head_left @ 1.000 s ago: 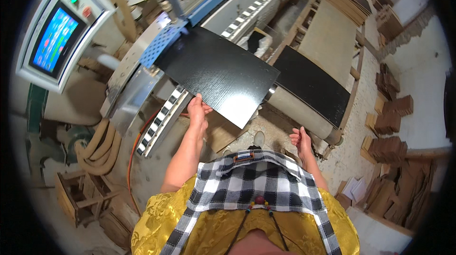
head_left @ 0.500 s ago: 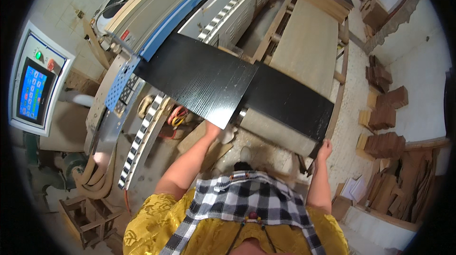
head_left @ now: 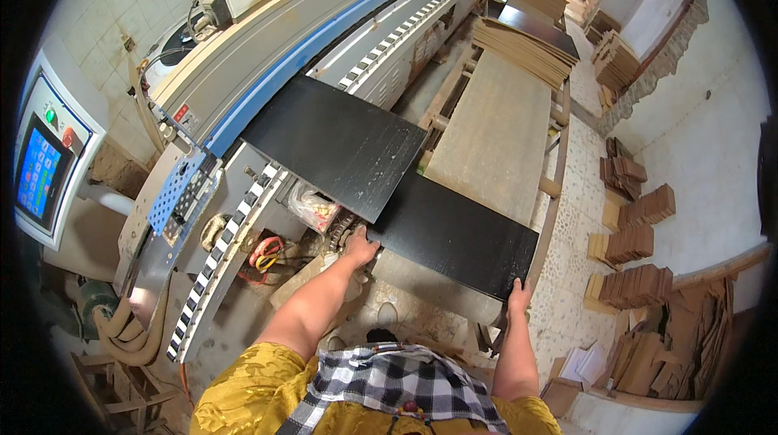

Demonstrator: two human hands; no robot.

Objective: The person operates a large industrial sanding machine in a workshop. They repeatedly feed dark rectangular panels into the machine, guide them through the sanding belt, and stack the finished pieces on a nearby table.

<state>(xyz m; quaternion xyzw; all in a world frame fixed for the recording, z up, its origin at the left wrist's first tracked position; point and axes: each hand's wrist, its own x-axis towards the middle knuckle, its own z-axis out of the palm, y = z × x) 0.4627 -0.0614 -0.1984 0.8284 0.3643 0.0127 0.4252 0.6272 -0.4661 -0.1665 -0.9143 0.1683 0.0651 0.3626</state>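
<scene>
A black rectangular panel [head_left: 454,232] lies between my hands, above a long pale board. My left hand [head_left: 361,247] grips its near left corner, fingers partly hidden at the edge. My right hand [head_left: 519,297] holds the near right corner, with the thumb on top. Another black panel [head_left: 332,147] rests on the machine's edge at the left. Its near right corner comes close to my left hand and to the held panel.
The long edge-processing machine [head_left: 267,54] runs away on the left, with a control screen [head_left: 42,161] beside it. A checkered roller track [head_left: 219,273] curves below. Stacked brown boards [head_left: 527,50] stand farther back on the pale board [head_left: 486,131]. Brown block piles [head_left: 640,236] line the right wall.
The held panel has come nearer to me over the pale board. My left hand has come out from under the other panel's corner. The view has shifted.
</scene>
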